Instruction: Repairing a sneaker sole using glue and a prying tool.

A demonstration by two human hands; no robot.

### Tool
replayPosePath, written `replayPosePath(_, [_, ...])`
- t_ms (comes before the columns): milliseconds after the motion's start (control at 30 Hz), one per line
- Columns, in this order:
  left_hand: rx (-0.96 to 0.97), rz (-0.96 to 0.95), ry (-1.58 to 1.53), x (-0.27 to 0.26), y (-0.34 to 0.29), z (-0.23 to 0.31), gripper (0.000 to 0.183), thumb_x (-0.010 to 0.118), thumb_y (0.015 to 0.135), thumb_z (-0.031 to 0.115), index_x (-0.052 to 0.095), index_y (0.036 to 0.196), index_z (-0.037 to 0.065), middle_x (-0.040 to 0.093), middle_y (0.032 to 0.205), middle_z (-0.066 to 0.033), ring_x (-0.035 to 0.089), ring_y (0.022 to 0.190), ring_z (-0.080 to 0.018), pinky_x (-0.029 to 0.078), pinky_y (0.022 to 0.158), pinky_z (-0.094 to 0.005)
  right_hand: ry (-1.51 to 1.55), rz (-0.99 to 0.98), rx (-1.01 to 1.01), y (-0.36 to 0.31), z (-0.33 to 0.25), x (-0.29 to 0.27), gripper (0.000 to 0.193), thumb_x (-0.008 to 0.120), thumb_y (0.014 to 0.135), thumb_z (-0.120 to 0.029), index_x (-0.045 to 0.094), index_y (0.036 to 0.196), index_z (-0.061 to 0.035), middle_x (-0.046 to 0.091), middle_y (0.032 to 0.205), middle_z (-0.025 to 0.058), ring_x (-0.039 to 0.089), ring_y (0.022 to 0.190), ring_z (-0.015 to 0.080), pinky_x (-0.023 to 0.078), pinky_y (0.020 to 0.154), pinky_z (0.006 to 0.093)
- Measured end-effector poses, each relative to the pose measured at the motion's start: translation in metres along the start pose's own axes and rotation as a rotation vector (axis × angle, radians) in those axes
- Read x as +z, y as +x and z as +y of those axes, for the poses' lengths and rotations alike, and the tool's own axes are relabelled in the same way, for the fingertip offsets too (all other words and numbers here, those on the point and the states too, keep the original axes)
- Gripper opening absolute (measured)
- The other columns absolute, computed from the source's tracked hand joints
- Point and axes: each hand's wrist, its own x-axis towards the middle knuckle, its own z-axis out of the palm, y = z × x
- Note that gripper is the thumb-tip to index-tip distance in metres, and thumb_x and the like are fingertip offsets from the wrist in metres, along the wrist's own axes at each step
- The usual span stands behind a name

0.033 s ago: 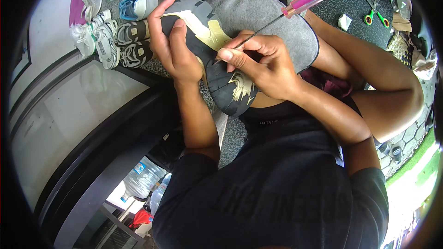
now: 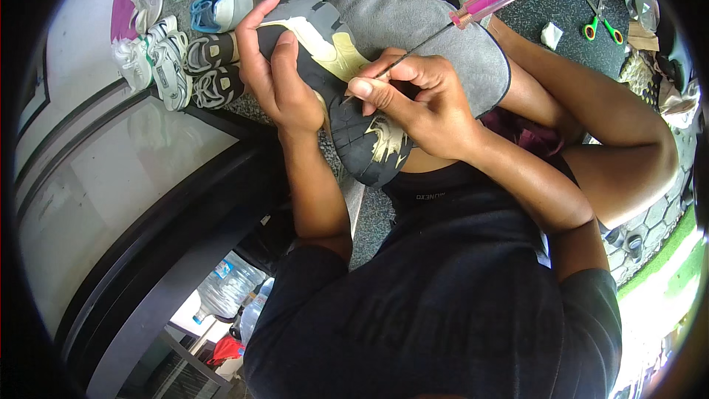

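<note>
A shoe (image 2: 353, 149) is turned sole up over my lap, with black and grey tread and cream patches. My left hand (image 2: 284, 96) is wrapped round its side, the thumb and fingers gripping the sole's edge. In my right hand (image 2: 439, 111) is an awl, its pink see-through handle (image 2: 489, 2) pointing up to the far right. Thumb and fingers pinch the thin dark shaft close to its tip. That tip is at the black forefoot tread; whether it is pierced in, I cannot tell. Beneath the shoe, a grey round-edged cloth pad (image 2: 413, 18) covers my leg.
At the far left stand several shoes, including a pair with blue laces (image 2: 221, 11) and a white-and-green one (image 2: 171, 66). Green-handled scissors (image 2: 602, 26) and a white scrap (image 2: 551, 35) lie on the dark speckled surface at right. Large water bottles (image 2: 229, 284) stand low at left.
The awl's handle and the shoe's toe have shifted very slightly to the left. Both hands keep the same grip.
</note>
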Motion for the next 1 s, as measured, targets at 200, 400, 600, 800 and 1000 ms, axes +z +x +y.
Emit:
replayPosePath(200, [0.010,0.020,-0.043,0.002,0.000,-0.001,0.035,0.046,0.090,0.004,0.058,0.121,-0.004,0.058,0.085,-0.0024,0.047,0.073,-0.0057,0.038,0.063,-0.0209,-0.255,0.132,-0.269,0.004,0.009,0.000,0.020,0.074,0.091,-0.011,0.066,0.079,0.0025,0.070,0.079,0.0111,0.061,0.059,0.0124,0.045,0.052,0.0275])
replayPosePath(400, [-0.004,0.025,-0.076,0.002,-0.003,0.000,0.035,0.046,0.090,0.004,0.058,0.121,-0.004,0.058,0.084,-0.0018,0.047,0.072,-0.0057,0.038,0.063,-0.0211,-0.290,0.190,-0.367,0.001,0.016,0.000,0.028,0.077,0.086,-0.006,0.058,0.068,0.0019,0.069,0.078,0.0139,0.061,0.057,0.0167,0.044,0.051,0.0298])
replayPosePath(600, [-0.027,-0.002,0.005,0.000,-0.005,0.001,0.040,0.043,0.089,0.006,0.058,0.123,-0.007,0.061,0.120,-0.0151,0.057,0.107,-0.0195,0.044,0.097,-0.0305,-0.302,0.181,-0.413,-0.001,0.017,-0.002,0.021,0.077,0.085,-0.004,0.063,0.071,0.0024,0.069,0.077,0.0136,0.062,0.059,0.0170,0.046,0.053,0.0298])
replayPosePath(800, [-0.008,0.019,-0.044,-0.001,0.001,-0.001,0.034,0.047,0.090,0.005,0.059,0.121,-0.003,0.059,0.082,-0.0020,0.048,0.071,-0.0064,0.038,0.064,-0.0221,-0.306,0.150,-0.343,0.000,0.007,0.001,0.007,0.078,0.084,-0.005,0.074,0.083,0.0005,0.070,0.077,0.0112,0.066,0.065,0.0187,0.049,0.058,0.0301])
replayPosePath(1000, [0.004,0.027,-0.055,0.001,0.002,-0.002,0.034,0.047,0.090,0.005,0.058,0.121,-0.003,0.060,0.083,-0.0023,0.049,0.072,-0.0064,0.039,0.064,-0.0217,-0.314,0.139,-0.535,0.006,0.014,0.001,0.006,0.077,0.084,-0.005,0.073,0.083,0.0003,0.071,0.082,0.0122,0.066,0.068,0.0250,0.050,0.060,0.0340])
